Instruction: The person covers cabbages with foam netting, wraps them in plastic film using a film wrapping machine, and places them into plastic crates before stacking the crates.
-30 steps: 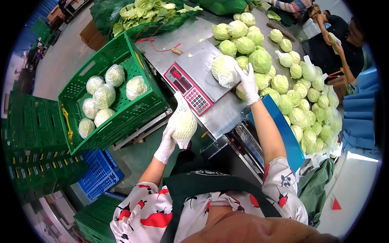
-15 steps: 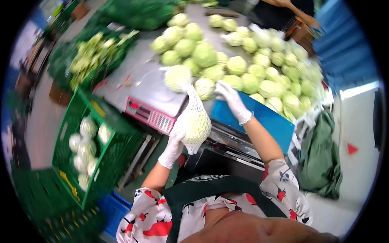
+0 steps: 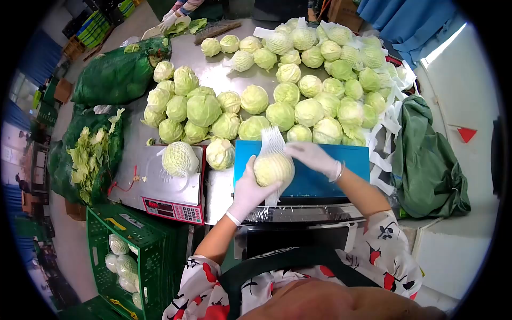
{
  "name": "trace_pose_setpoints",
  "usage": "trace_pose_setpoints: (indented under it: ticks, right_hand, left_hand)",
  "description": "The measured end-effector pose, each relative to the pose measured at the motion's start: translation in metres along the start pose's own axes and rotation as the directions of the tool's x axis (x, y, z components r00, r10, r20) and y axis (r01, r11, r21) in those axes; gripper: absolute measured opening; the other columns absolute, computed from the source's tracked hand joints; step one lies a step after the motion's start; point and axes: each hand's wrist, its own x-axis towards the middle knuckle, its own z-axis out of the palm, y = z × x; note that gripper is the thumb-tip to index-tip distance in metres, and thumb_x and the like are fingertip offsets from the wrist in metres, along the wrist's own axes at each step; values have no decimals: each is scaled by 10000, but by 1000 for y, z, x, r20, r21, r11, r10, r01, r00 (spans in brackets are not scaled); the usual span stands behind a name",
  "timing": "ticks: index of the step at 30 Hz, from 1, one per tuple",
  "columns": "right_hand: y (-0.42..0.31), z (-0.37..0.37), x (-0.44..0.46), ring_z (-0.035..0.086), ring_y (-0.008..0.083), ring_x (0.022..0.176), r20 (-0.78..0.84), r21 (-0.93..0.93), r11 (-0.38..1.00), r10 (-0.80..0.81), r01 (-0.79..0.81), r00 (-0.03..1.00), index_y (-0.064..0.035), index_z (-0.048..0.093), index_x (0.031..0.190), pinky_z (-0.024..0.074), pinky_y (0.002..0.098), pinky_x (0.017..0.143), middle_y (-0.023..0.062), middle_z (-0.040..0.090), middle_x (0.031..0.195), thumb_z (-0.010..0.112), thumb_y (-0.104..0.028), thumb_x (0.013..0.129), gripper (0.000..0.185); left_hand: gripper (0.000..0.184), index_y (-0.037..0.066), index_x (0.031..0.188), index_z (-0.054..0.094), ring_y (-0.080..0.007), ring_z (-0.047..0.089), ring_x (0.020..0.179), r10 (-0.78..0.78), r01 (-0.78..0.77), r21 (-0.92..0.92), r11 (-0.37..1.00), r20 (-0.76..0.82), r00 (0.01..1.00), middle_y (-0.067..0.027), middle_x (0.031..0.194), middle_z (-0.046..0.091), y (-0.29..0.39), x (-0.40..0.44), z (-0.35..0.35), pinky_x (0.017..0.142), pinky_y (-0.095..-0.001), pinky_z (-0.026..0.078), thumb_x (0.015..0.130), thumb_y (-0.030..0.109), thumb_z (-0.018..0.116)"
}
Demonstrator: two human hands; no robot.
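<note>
Cabbage [image 3: 274, 172] fills our gripping left hand [image 3: 253, 195] mid-frame, long axis running up-frame to the net [image 3: 271, 140]; at its right, our right hand's [image 3: 314, 158] grip we cannot tell.

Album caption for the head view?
Left hand cradling a netted cabbage, right hand at its side; another netted cabbage on the scale.

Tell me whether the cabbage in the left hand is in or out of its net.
In: the white net wraps around the cabbage in the left hand, its loose ends sticking out.
</note>
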Motion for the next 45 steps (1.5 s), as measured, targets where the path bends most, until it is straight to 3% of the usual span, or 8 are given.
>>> trace_pose_setpoints:
  ticks: [5,13,20,23,31,34,38,45]
  right_hand:
    - [10,-46,126,631,256,1138,-331,-13,994,-107,109,938,50,551,1334,464,333,1001,209,625,1300,702,-394,904,636]
    - [-2,-23,379,498,426,1246,-223,-893,449,-401,-22,888,-43,328,1510,446,457,1017,248,433,1449,757,-277,783,876]
    - [19,9,515,514,413,1216,17,-987,-128,-698,-101,716,-78,344,1502,453,506,972,222,453,1430,728,-222,770,839]
    - [40,10,550,619,309,1024,41,-969,-159,-861,-191,508,-54,589,1289,469,497,940,114,653,1163,443,-193,968,380]
    - [21,2,515,534,456,1170,-105,-994,74,-311,-86,945,-38,419,1422,454,486,992,182,499,1386,765,-389,745,838]
    - [22,2,475,560,423,1145,-260,-835,517,-673,189,693,-27,479,1354,482,442,963,180,545,1318,796,-381,708,802]
    - [-23,-48,338,587,249,1158,-331,-137,891,-453,433,828,15,554,1292,469,351,976,140,626,1246,733,-363,837,617]
    - [25,-158,34,579,184,1203,37,670,738,75,-80,997,18,542,1355,436,328,1046,80,610,1329,533,-282,994,469]
  left_hand:
    - [1095,-22,1481,334,-384,514,1292,389,-321,475,819,-50,920,-295,1467,404,35,12,-12,1038,-420,466,637,395,892]
    - [964,68,1447,404,-387,462,1337,209,-218,39,975,170,963,-195,1499,382,16,30,-19,1081,-429,441,651,302,896]
    - [911,109,1430,436,-389,453,1328,136,-121,-71,990,254,958,-200,1470,406,-2,47,-23,1061,-426,449,662,326,874]
    - [839,130,1420,454,-374,465,1310,118,-78,-150,986,280,953,-177,1442,424,-3,53,-25,1030,-413,473,682,243,837]
    - [833,112,1408,460,-366,465,1306,117,-81,-139,987,272,955,-160,1448,419,-6,56,-18,1019,-414,483,676,225,841]
    - [901,115,1411,456,-388,463,1317,110,-77,-122,989,292,950,-178,1475,398,-1,57,-27,1032,-426,477,628,258,879]
    - [946,120,1417,451,-429,425,1358,124,-107,-86,991,227,966,-245,1504,357,5,54,-26,1075,-449,441,609,314,904]
    - [926,43,1361,458,-352,502,1287,115,-78,-256,964,131,985,-199,1364,500,-6,49,-14,1088,-412,421,579,225,921]
